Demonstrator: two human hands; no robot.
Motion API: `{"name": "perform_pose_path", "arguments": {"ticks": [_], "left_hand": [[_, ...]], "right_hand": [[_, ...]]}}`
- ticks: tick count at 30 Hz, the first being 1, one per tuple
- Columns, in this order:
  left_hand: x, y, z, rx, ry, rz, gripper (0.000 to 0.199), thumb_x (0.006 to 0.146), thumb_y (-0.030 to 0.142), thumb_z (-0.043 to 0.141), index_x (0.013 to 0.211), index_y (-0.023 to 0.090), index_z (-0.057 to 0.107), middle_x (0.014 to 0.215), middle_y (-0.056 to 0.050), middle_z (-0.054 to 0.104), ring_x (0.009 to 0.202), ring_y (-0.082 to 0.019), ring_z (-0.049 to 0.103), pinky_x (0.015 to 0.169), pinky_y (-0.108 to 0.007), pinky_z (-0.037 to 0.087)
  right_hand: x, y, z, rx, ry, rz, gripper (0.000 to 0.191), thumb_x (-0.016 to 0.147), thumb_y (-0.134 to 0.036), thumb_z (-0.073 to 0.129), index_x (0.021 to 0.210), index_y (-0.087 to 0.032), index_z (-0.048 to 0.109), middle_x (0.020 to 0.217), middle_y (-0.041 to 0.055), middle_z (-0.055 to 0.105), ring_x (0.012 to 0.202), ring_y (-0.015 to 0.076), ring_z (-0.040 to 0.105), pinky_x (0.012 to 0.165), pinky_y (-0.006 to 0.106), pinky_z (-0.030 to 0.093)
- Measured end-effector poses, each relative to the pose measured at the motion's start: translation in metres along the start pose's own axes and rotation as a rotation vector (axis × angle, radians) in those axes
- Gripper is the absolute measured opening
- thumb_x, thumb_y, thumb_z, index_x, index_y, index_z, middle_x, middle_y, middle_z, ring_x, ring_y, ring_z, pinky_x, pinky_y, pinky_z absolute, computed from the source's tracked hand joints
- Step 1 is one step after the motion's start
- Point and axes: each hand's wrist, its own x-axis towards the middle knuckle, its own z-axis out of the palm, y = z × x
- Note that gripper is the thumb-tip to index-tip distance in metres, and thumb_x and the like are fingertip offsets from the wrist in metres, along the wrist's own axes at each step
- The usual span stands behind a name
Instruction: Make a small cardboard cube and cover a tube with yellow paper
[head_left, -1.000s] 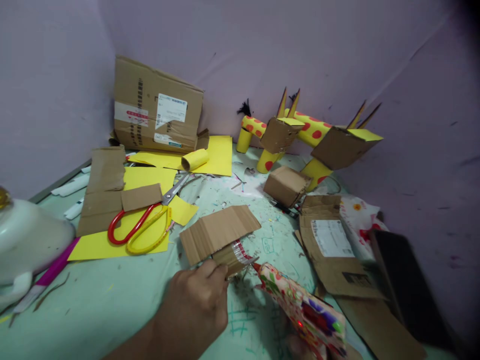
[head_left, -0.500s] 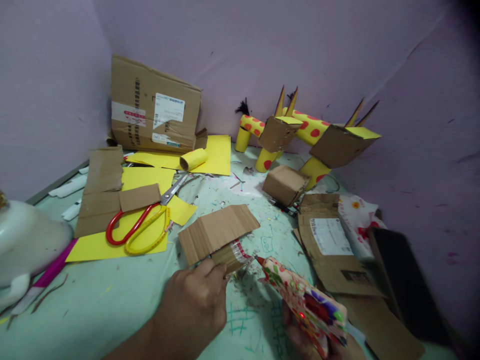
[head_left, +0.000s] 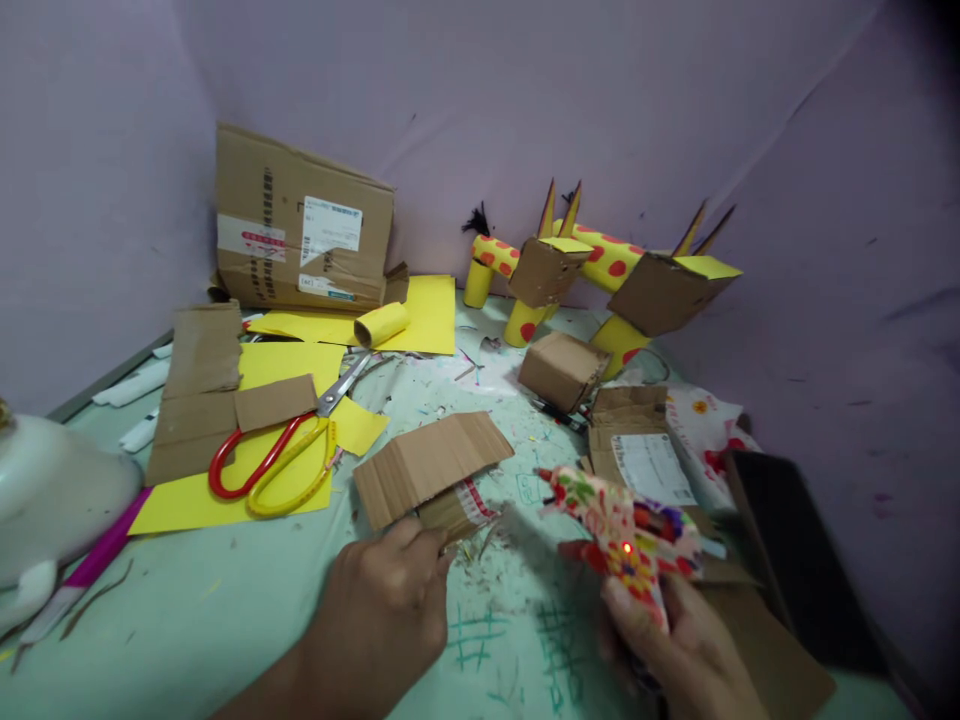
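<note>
My left hand [head_left: 390, 590] is closed, its fingers pinching the near edge of a folded cardboard piece [head_left: 431, 460]. A strip of red and silver tape [head_left: 474, 500] shows on the piece's lower flap. In my right hand [head_left: 667, 630] is a flower-patterned hot glue gun [head_left: 626, 525] with a lit red light. Its nozzle points left and stands apart from the cardboard. Left of the cardboard lie scissors [head_left: 285, 440] with one red and one yellow handle loop, resting on yellow paper [head_left: 225, 505].
Two spotted yellow giraffe figures [head_left: 551, 270] with cardboard heads stand by the back wall. A small cardboard block [head_left: 564, 370] sits before them. A large carton [head_left: 300, 220] leans at back left. A dark phone [head_left: 802, 550] and flattened cardboard [head_left: 637, 460] lie right; a white rounded object [head_left: 60, 490] stands left.
My right hand has drawn the glue gun up and to the right, and its nozzle has moved away from the cardboard. My left hand keeps its hold on the cardboard.
</note>
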Motion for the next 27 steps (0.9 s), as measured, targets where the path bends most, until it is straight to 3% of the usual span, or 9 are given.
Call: {"name": "perform_pose_path", "arguments": {"ticks": [2,6,10,13,16,19,21,24,27], "left_hand": [[0.001,-0.001,-0.002,0.0,0.001,-0.004,0.028,0.084,0.012,0.044,0.063,0.017,0.063,0.053,-0.002,0.057,0.045,-0.016,0.059,0.045,-0.026,0.047],[0.002,-0.004,-0.007,0.055,0.041,0.022,0.029,0.085,0.014,0.045,0.062,0.017,0.063,0.051,-0.001,0.056,0.043,-0.014,0.057,0.043,-0.024,0.045],[0.003,-0.006,-0.011,0.067,0.039,0.021,0.029,0.084,0.015,0.046,0.06,0.018,0.062,0.051,-0.001,0.056,0.042,-0.013,0.057,0.043,-0.022,0.044],[0.003,-0.005,-0.011,0.09,0.04,0.029,0.031,0.084,0.016,0.046,0.056,0.018,0.059,0.049,0.0,0.055,0.04,-0.014,0.056,0.04,-0.023,0.042],[0.003,-0.006,-0.011,0.094,0.051,0.015,0.031,0.084,0.017,0.047,0.056,0.018,0.059,0.049,0.0,0.055,0.04,-0.014,0.056,0.04,-0.024,0.042],[0.002,-0.007,-0.009,0.057,0.035,-0.023,0.03,0.084,0.019,0.048,0.057,0.018,0.061,0.049,0.0,0.055,0.041,-0.014,0.057,0.041,-0.024,0.043],[0.001,-0.008,-0.009,0.047,0.024,-0.039,0.03,0.084,0.02,0.048,0.057,0.018,0.062,0.049,0.0,0.055,0.042,-0.014,0.057,0.042,-0.024,0.042],[0.003,-0.009,-0.009,0.052,0.037,-0.048,0.031,0.085,0.021,0.049,0.055,0.018,0.059,0.048,0.001,0.054,0.041,-0.013,0.056,0.042,-0.023,0.04],[0.005,-0.01,-0.009,0.049,0.049,-0.052,0.034,0.085,0.021,0.049,0.052,0.018,0.055,0.046,0.003,0.051,0.04,-0.011,0.054,0.041,-0.022,0.038]], "right_hand": [[0.012,-0.008,0.002,0.137,-0.084,0.105,0.038,0.075,-0.055,0.061,0.082,-0.018,0.062,0.055,-0.0016,0.058,0.044,0.0129,0.049,0.041,0.022,0.04],[0.03,-0.022,0.016,0.348,-0.126,0.231,0.031,0.069,-0.044,0.073,0.082,-0.02,0.058,0.061,-0.0038,0.059,0.054,0.0124,0.053,0.052,0.022,0.044],[0.041,-0.03,0.031,0.446,-0.186,0.241,0.028,0.067,-0.037,0.075,0.083,-0.019,0.061,0.07,-0.0021,0.062,0.063,0.0134,0.058,0.061,0.023,0.047],[0.048,-0.036,0.03,0.22,-0.254,0.125,0.025,0.067,-0.041,0.071,0.074,-0.018,0.061,0.065,-0.0014,0.061,0.06,0.0142,0.056,0.054,0.023,0.044],[0.052,-0.043,0.017,-0.186,-0.284,-0.052,0.024,0.069,-0.042,0.065,0.062,-0.019,0.063,0.052,-0.0007,0.059,0.051,0.0163,0.055,0.048,0.025,0.039],[0.046,-0.049,0.002,-0.662,-0.137,-0.158,0.023,0.069,-0.042,0.062,0.066,-0.021,0.072,0.053,0.0057,0.066,0.05,0.0227,0.059,0.047,0.029,0.037],[0.037,-0.052,0.0,-0.776,-0.08,-0.179,0.022,0.069,-0.041,0.062,0.066,-0.023,0.074,0.057,0.0078,0.069,0.053,0.0251,0.062,0.048,0.031,0.039],[0.025,-0.053,0.014,-0.349,-0.222,-0.203,0.025,0.072,-0.037,0.062,0.091,-0.026,0.073,0.073,0.0046,0.071,0.062,0.022,0.064,0.057,0.032,0.05],[0.02,-0.05,0.044,0.167,-0.363,0.075,0.049,0.068,-0.038,0.065,0.112,-0.019,0.063,0.059,-0.0004,0.062,0.057,0.021,0.062,0.04,0.028,0.05]]}}
